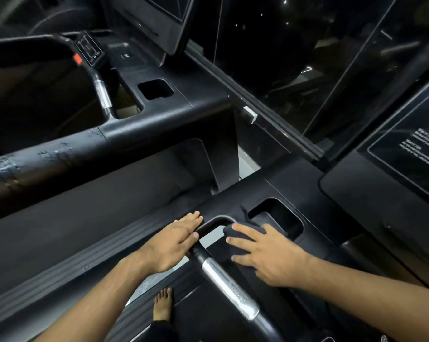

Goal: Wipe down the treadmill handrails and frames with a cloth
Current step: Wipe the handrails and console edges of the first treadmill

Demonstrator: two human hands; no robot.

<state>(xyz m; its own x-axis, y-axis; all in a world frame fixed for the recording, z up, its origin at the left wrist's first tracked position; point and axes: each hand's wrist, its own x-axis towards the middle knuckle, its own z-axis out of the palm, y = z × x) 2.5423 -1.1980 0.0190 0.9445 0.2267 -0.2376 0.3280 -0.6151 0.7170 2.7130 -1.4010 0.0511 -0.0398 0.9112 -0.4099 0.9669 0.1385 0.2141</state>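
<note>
- Right hand (270,255) lay palm-down on the dark cloth (241,250). Its fingers were spread and nearly straight, pressing the cloth rather than clutching it.
- The cloth sat on the black console frame (314,245), between the bend of the grip bar (229,286) and the cup recess (277,218), and touched the frame.
- Left hand (176,240) rested flat on the side rail (104,250), fingers straight and together, holding nothing. It appeared to serve as a brace.
- Step in hand, as I judged it: wiping the frame around the root of the grip bar.
- Advice for the step:
  - Keep the palm flat so the whole cloth bears on the frame.
  - Fold a corner over a fingertip for the tight inner curve of the bar.
  - Wrap the cloth fully round the silver sensor section and draw it along the bar.
  - Do the lip of the recess last, since the cloth could drop in.
- The neighbouring treadmill's handrail (48,159) showed pale smears, so it probably needs attention too.
- A bare foot (162,303) stood below, between the two machines.
- Writing:
  - The dark display panel (393,154) at right carried white lines of text, too blurred to read.
  - The neighbour's small control pad (88,46) bore markings that were likewise illegible.
  - A red tab (78,59) beside that pad had no readable lettering.
  - No brand name was discernible anywhere.
</note>
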